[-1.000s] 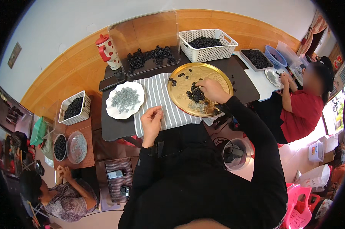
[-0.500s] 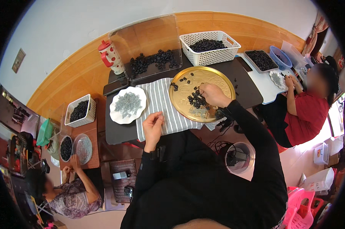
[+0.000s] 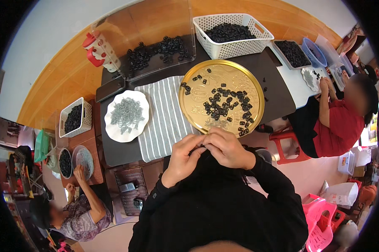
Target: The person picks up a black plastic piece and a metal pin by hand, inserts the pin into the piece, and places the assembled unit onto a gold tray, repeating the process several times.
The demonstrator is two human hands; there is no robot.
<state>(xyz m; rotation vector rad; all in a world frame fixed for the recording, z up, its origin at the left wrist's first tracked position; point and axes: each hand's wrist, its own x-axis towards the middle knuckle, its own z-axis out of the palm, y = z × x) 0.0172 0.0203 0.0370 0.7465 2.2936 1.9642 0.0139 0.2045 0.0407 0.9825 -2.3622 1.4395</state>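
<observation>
My left hand and my right hand meet in front of my chest, fingertips pinched together at the near rim of a round gold tray. A tiny dark bit shows between the fingertips; it looks like one of the small black plastic pieces, but the fingers mostly cover it. Loose black plastic pieces lie scattered over the tray, thickest at its middle and right. Left of the tray a grey-and-white striped cloth is spread. Beyond it a white scalloped plate bears a heap of small clear-grey pieces.
Behind the tray stand a white basket of black pieces and a clear box with more. A polka-dot tumbler and a dark phone are at the left. Co-workers sit at both sides, one in a red shirt.
My right hand has come back from the black pieces on the tray to meet my left hand, which moved right. The view has shifted, and more of the tray now shows.
</observation>
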